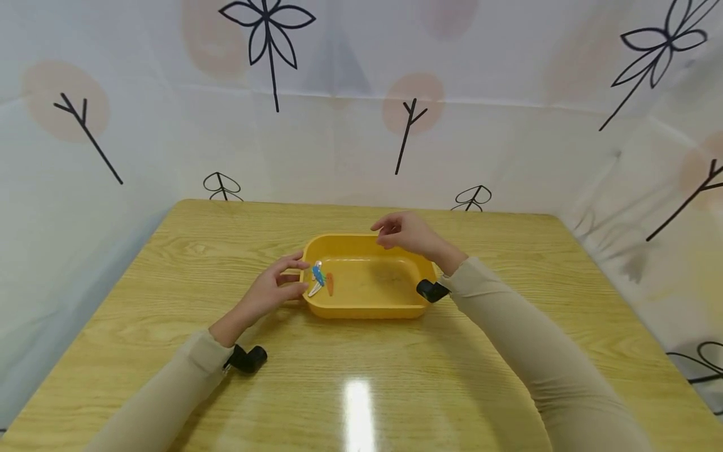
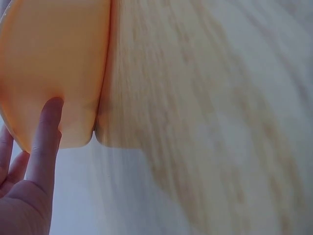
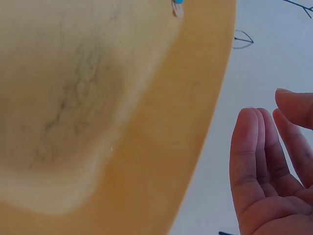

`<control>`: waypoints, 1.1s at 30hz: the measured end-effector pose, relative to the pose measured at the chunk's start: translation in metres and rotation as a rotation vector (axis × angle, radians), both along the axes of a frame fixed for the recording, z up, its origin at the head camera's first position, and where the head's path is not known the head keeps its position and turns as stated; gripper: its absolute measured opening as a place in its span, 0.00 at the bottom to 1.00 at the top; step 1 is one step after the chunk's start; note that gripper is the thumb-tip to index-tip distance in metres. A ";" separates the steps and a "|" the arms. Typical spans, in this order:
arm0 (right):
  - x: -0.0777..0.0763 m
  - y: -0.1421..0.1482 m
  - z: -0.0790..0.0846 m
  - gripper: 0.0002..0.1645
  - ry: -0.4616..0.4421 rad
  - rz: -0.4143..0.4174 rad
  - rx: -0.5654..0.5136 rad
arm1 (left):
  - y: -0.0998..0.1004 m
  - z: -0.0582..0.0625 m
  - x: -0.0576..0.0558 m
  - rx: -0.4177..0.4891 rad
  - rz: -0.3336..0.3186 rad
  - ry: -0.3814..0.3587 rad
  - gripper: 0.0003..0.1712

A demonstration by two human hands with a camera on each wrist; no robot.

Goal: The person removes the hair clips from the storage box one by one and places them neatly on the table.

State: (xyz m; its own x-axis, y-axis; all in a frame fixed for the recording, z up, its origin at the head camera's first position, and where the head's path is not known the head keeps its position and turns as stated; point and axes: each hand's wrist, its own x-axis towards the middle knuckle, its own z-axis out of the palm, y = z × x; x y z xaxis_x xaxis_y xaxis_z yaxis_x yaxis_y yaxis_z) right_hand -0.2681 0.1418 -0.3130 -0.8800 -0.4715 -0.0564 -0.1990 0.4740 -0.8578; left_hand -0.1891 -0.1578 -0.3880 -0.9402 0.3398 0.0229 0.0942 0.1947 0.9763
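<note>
A shallow yellow plastic tray (image 1: 367, 311) stands on the wooden table. My left hand (image 1: 268, 290) holds its left end; the left wrist view has the thumb on the outer wall, other fingers partly hidden behind the edge. Just inside that end lie small pieces that look like hair clips: a blue-and-white one (image 1: 318, 275) and an orange carrot-shaped one (image 1: 330, 284). Over the tray's far right rim hovers my right hand (image 1: 409, 233), fingers loosely bent. Thumb and fingertips (image 3: 244, 127) stand apart in the right wrist view, with nothing between them.
The wooden table (image 1: 316, 376) reaches around the tray on all sides. White cloth (image 1: 339, 144) with black plant drawings hangs behind it and along the sides. A black wrist camera (image 1: 432, 290) on the right sleeve overlaps the tray's right end.
</note>
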 end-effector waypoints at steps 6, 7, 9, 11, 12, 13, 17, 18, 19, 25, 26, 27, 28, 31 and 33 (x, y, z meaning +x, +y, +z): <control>-0.003 -0.014 -0.007 0.19 0.011 0.049 0.017 | 0.001 0.000 0.001 0.002 0.010 -0.003 0.26; -0.003 -0.017 -0.008 0.19 0.013 0.055 0.025 | 0.001 0.000 0.000 0.009 0.009 -0.004 0.26; -0.004 -0.021 -0.010 0.19 0.006 0.070 0.033 | 0.001 0.000 0.000 0.014 0.009 -0.007 0.26; -0.005 -0.026 -0.013 0.19 -0.001 0.086 0.043 | 0.001 0.000 0.000 0.013 0.009 -0.009 0.25; -0.005 -0.028 -0.015 0.19 -0.004 0.096 0.048 | 0.001 0.000 0.000 0.014 0.008 -0.009 0.25; -0.006 -0.030 -0.017 0.18 -0.005 0.106 0.055 | 0.001 0.000 0.000 0.013 0.007 -0.010 0.26; -0.009 -0.037 -0.023 0.18 0.013 0.149 0.101 | 0.001 0.001 0.000 0.019 0.006 -0.012 0.25; -0.010 -0.038 -0.024 0.18 0.013 0.159 0.109 | 0.001 0.001 0.000 0.021 0.005 -0.013 0.25; -0.010 -0.040 -0.025 0.17 0.010 0.167 0.119 | 0.001 0.001 0.000 0.023 0.004 -0.012 0.25; -0.010 -0.051 -0.032 0.15 -0.015 0.250 0.168 | 0.001 0.001 0.000 0.021 -0.007 -0.007 0.25; -0.011 -0.052 -0.034 0.15 -0.011 0.271 0.174 | 0.000 0.001 0.000 0.020 -0.007 -0.009 0.25; -0.011 -0.054 -0.035 0.14 -0.013 0.292 0.178 | 0.001 0.001 0.000 0.021 -0.006 -0.011 0.25; -0.012 -0.055 -0.036 0.14 -0.012 0.313 0.183 | 0.001 0.001 0.000 0.021 -0.005 -0.013 0.25; -0.014 -0.060 -0.039 0.15 -0.021 0.380 0.205 | 0.001 0.000 -0.001 0.018 -0.001 -0.015 0.25; -0.014 -0.063 -0.041 0.16 -0.039 0.415 0.217 | 0.001 0.000 -0.001 0.015 -0.001 -0.013 0.25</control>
State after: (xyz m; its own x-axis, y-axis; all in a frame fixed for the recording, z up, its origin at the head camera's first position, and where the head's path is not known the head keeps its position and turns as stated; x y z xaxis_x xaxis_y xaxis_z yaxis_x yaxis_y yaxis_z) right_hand -0.2823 0.0793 -0.3538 -0.6151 -0.7565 -0.2223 -0.3788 0.5308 -0.7581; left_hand -0.1901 -0.1573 -0.3877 -0.9401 0.3404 0.0161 0.0819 0.1799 0.9803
